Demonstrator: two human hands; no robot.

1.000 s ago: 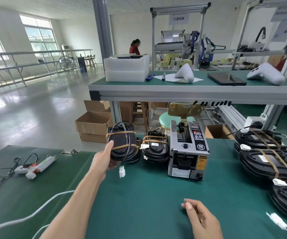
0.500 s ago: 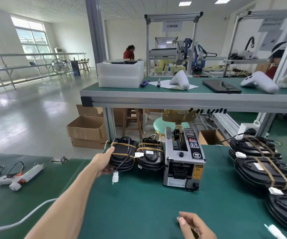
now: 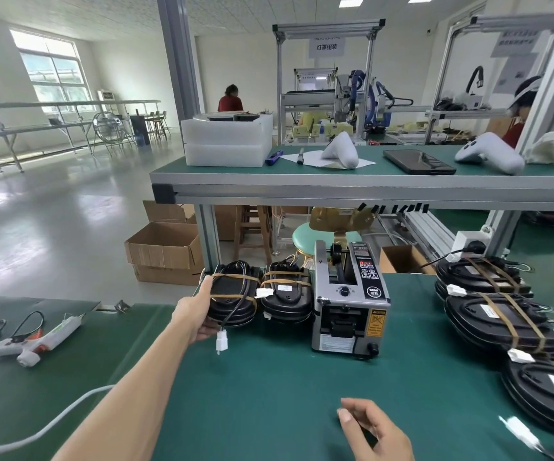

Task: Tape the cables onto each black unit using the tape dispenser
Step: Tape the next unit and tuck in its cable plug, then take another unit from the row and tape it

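Note:
My left hand (image 3: 195, 313) grips the left side of a taped black unit (image 3: 234, 296) sitting on a small stack at the back of the green table; its cable ends in a white connector (image 3: 221, 341) hanging at the front. A second taped stack (image 3: 287, 296) stands just right of it. The grey tape dispenser (image 3: 348, 301) sits right of both stacks. My right hand (image 3: 372, 430) hovers low over the table's near edge with fingers loosely curled, holding nothing. Several taped black units (image 3: 498, 314) are piled at the right.
A white glue gun (image 3: 42, 341) with black cords lies on the left table. A white cable (image 3: 36, 430) crosses the near left. An overhead shelf (image 3: 335, 189) spans the bench, carrying foam blocks, a tablet and white controllers. Cardboard boxes (image 3: 164, 251) sit on the floor behind.
My left hand has carried the taped unit away from me and set it down on the left stack beside the other. My right hand has stayed near the front edge.

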